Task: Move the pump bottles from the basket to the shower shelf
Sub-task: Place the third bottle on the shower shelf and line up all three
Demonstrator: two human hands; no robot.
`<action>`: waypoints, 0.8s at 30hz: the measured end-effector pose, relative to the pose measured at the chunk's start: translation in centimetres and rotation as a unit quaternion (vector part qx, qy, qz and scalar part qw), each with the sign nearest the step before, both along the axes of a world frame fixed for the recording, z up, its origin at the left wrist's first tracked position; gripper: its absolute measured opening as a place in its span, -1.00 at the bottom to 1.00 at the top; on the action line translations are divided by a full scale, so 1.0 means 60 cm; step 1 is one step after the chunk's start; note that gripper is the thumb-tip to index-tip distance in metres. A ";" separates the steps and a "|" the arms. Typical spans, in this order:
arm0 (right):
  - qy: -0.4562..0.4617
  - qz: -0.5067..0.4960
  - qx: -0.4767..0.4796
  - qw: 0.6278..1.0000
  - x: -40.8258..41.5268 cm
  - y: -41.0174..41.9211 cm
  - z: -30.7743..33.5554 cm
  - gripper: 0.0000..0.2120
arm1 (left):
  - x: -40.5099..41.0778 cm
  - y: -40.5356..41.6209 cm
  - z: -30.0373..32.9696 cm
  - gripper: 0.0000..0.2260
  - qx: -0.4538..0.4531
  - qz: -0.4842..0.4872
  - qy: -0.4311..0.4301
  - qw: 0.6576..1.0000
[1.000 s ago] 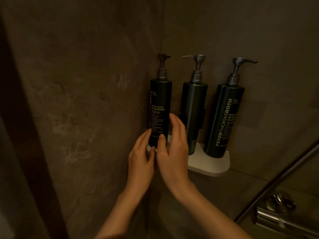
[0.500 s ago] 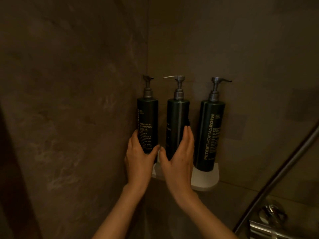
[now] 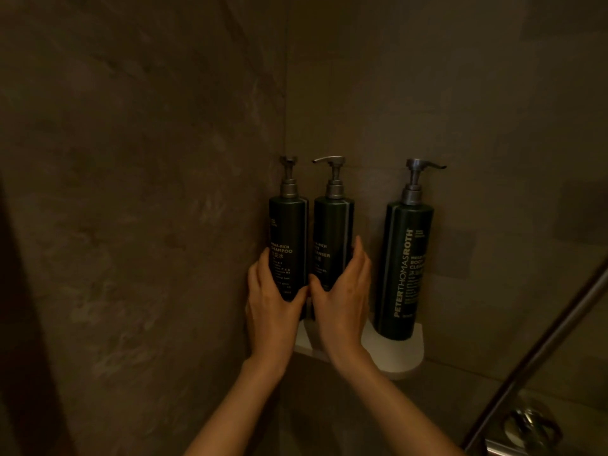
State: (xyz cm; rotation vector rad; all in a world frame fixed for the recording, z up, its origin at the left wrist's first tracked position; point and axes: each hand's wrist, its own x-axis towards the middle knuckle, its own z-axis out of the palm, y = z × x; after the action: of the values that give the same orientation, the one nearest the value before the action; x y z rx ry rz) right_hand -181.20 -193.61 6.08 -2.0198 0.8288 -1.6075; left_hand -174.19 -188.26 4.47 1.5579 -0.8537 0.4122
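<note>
Three dark green pump bottles stand upright on the white corner shelf (image 3: 404,357). My left hand (image 3: 271,304) wraps the lower part of the left shampoo bottle (image 3: 288,232), which stands against the left wall. My right hand (image 3: 343,297) grips the lower part of the middle bottle (image 3: 332,232), thumb on its front and fingers along its right side. The two held bottles stand side by side, almost touching. The right bottle (image 3: 406,268) stands apart, untouched. No basket is in view.
Brown stone-like walls (image 3: 148,192) meet in the corner behind the shelf. A slanted metal bar (image 3: 539,353) crosses the lower right, with a chrome shower fitting (image 3: 529,429) below it.
My right hand shifted from the shampoo bottle to the middle bottle and closed on it. The middle bottle now stands closer to the left one, with its label turned to the front.
</note>
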 end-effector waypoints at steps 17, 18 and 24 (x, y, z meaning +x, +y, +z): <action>0.016 -0.007 0.010 1.000 -0.007 -0.017 0.000 -0.19 | -0.003 -0.009 0.001 -0.33 0.017 -0.055 -0.002 0.998; 0.018 -0.004 0.011 1.000 -0.008 -0.017 -0.002 -0.19 | -0.002 -0.008 0.001 -0.34 0.017 -0.057 0.000 0.998; 0.015 0.017 0.023 0.999 -0.009 -0.013 -0.002 -0.21 | 0.009 -0.013 0.008 -0.35 0.025 -0.065 0.007 0.998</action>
State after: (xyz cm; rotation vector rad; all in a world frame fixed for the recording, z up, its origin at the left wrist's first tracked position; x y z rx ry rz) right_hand -181.73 -194.41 5.99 -2.0201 0.8303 -1.5290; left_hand -173.66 -189.06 4.92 1.5402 -0.9550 0.2874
